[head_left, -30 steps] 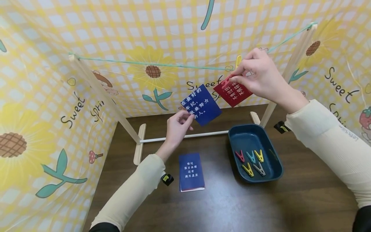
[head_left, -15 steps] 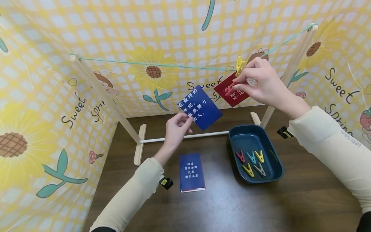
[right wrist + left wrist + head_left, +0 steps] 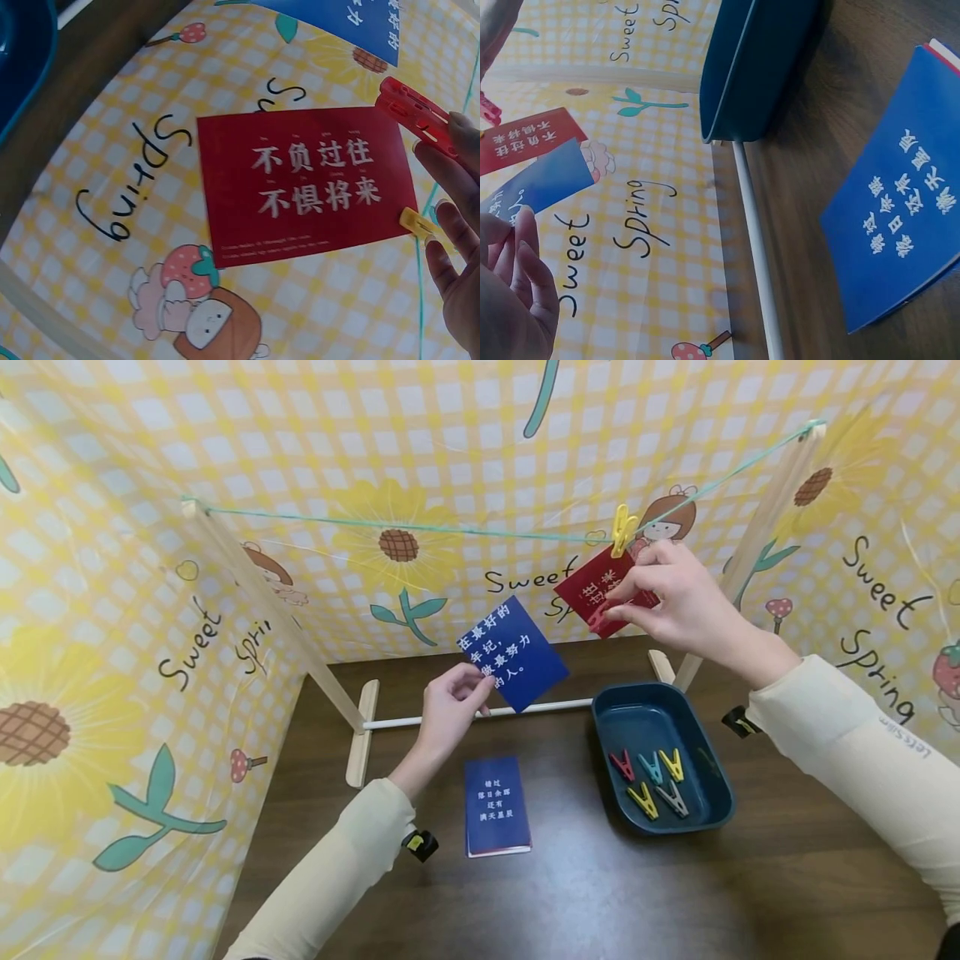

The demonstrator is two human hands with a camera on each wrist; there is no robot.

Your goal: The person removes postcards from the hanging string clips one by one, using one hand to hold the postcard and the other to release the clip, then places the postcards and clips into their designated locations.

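My left hand (image 3: pixel 448 706) pinches the lower left edge of a tilted blue card (image 3: pixel 523 647) with white lettering, held below the green string (image 3: pixel 420 527). My right hand (image 3: pixel 678 597) pinches a red clothespin (image 3: pixel 412 109) between thumb and fingers. In the head view this clothespin overlaps a red card (image 3: pixel 300 187), which hangs from the string by one corner. A yellow clothespin (image 3: pixel 622 531) clips that corner to the string. In the left wrist view the blue card (image 3: pixel 551 180) overlaps the edge of the red card.
A dark blue tray (image 3: pixel 720 777) with several clothespins stands on the table at right. Left of it lies a stack of blue cards (image 3: pixel 497 814). Wooden posts (image 3: pixel 270 610) carry the string, with a white rod (image 3: pixel 397 723) between their feet. Yellow checked cloth (image 3: pixel 465 435) lines the back.
My right hand has moved down from the string with the red clothespin, uncovering the yellow clothespin. My left hand and its blue card have shifted slightly down and left.
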